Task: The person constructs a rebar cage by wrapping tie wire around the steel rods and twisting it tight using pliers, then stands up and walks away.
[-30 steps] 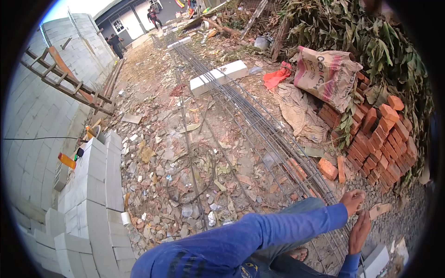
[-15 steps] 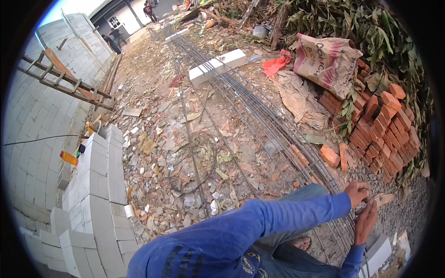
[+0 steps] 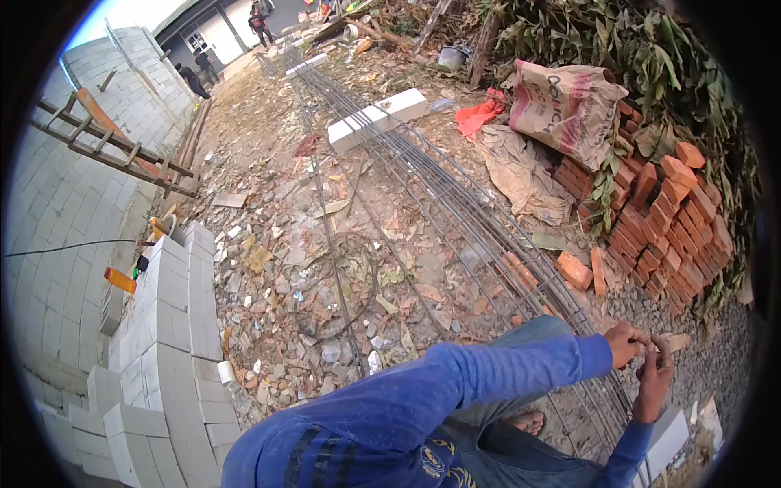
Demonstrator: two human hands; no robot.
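Both hands are close together at the lower right, above the near end of a long rebar cage [image 3: 488,228] of thin steel bars and stirrups. My left hand [image 3: 625,345] is closed, its fingers bent and pressed together. Just beside it, my right hand [image 3: 653,381] has its fingertips drawn up towards the left hand's fingers in a pinch. Whatever is between the fingers is too small to make out. A pale flat scrap [image 3: 677,342] lies on the gravel behind the hands. The cage rests across a white block [image 3: 404,106] farther off.
Stacked red bricks [image 3: 671,232] and a printed sack [image 3: 565,110] stand at right. A low grey block wall [image 3: 171,313] runs along the left, near a wooden ladder [image 3: 114,146]. Rubble [image 3: 277,285] and loose bars cover the ground. Several people [image 3: 260,26] are far back.
My right hand has moved up and slightly right, its fingertips now raised to meet the left hand's. The left hand has stayed almost in place. The view has shifted slightly.
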